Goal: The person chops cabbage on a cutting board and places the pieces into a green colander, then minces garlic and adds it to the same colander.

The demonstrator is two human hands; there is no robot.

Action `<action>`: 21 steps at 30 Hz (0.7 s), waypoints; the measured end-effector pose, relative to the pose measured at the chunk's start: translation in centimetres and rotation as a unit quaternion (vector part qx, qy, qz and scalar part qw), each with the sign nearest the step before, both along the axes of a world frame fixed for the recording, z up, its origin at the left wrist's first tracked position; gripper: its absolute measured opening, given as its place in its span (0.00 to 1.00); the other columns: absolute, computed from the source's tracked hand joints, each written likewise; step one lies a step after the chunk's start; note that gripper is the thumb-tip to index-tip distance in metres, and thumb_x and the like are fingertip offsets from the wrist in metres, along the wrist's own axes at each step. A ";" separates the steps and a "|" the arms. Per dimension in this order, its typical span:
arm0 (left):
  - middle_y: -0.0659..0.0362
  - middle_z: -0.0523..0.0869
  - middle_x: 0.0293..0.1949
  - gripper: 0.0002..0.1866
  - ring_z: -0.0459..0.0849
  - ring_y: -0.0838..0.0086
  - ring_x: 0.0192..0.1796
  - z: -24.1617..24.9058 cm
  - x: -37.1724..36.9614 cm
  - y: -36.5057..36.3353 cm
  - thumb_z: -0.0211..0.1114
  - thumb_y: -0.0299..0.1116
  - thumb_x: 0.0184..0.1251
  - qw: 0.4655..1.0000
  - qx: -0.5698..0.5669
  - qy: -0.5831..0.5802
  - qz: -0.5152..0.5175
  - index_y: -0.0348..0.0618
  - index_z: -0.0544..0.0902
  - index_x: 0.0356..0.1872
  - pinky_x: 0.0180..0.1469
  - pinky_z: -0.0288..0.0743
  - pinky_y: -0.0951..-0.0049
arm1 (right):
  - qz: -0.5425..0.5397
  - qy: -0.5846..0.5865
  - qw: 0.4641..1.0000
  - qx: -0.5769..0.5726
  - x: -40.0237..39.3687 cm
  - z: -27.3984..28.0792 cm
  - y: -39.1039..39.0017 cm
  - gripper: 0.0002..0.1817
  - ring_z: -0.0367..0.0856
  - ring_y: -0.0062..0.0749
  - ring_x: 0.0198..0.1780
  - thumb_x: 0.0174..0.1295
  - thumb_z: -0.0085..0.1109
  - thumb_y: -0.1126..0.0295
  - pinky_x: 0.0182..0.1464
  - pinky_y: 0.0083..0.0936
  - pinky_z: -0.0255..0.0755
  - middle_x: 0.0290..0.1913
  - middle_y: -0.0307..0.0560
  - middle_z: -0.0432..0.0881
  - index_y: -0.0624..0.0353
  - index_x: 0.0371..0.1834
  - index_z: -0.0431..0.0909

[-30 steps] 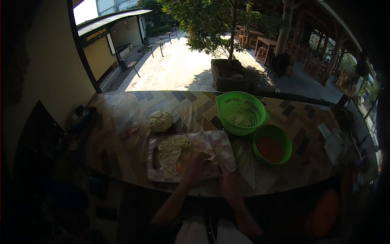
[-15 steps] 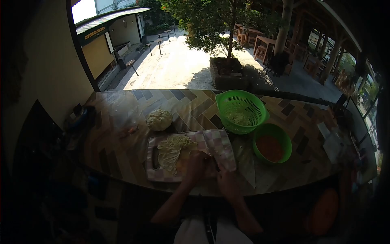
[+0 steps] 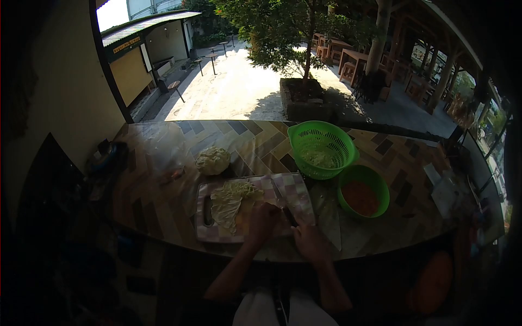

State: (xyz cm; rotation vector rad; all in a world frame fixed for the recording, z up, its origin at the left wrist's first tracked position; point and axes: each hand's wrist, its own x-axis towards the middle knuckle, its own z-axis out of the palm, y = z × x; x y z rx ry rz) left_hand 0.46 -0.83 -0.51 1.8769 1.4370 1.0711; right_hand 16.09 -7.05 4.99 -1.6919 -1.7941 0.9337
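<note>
A checkered cutting board lies on the table in front of me. Pale cabbage leaves are spread over its left half. My right hand is closed on the dark handle of a knife, whose blade points up and away over the board. Beside it, my left hand rests with bent fingers at the leaves' right side; whatever it holds is too dark to make out. Beyond the board sits a cabbage head.
A green colander with shredded pale pieces stands behind the board. Next to it, a green bowl holds something orange. Clear plastic lies at the back left. White items are at the far right.
My right hand has shifted slightly right, and the knife now tilts a little more, with its blade and handle showing more clearly. My left hand has barely moved.
</note>
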 end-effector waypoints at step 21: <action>0.53 0.86 0.35 0.05 0.84 0.65 0.38 1.7 -1.0 -0.4 0.68 0.27 0.56 1.000 0.021 -0.018 0.008 0.41 0.87 0.34 0.43 0.77 0.66 | -0.048 0.008 0.995 0.085 3.4 -1.2 -0.8 0.21 0.80 0.57 0.51 0.62 0.59 0.66 0.49 0.38 0.75 0.45 0.66 0.82 0.66 0.56 0.76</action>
